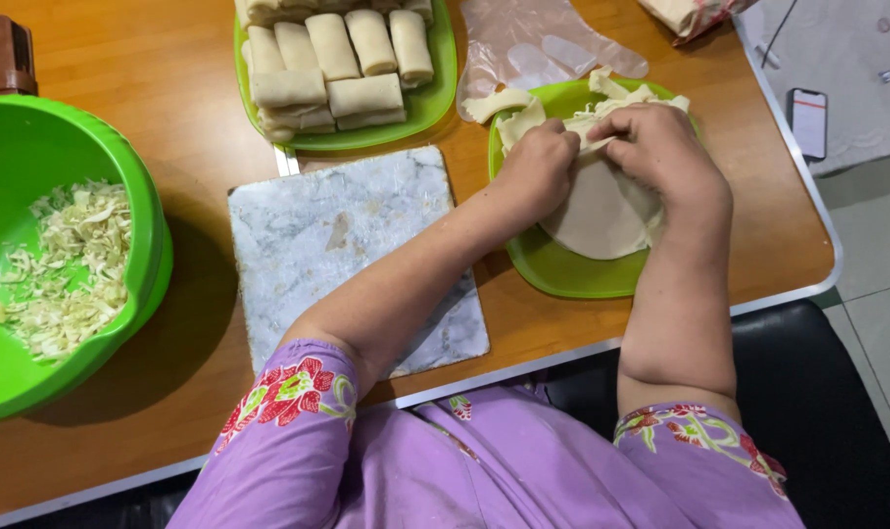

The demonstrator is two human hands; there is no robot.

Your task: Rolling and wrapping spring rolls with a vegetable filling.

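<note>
green bowl (141, 196) of shredded cabbage (68, 264), marble slab (357, 255), tray of rolls (337, 59), phone (809, 121).

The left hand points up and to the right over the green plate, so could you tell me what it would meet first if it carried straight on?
The left hand would almost at once meet the right hand, probably its fingertips, at the wrapper stack.

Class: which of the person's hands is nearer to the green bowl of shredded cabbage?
Left. The left hand is on the wrappers, nearer the green bowl; the right hand is farther away.
</note>
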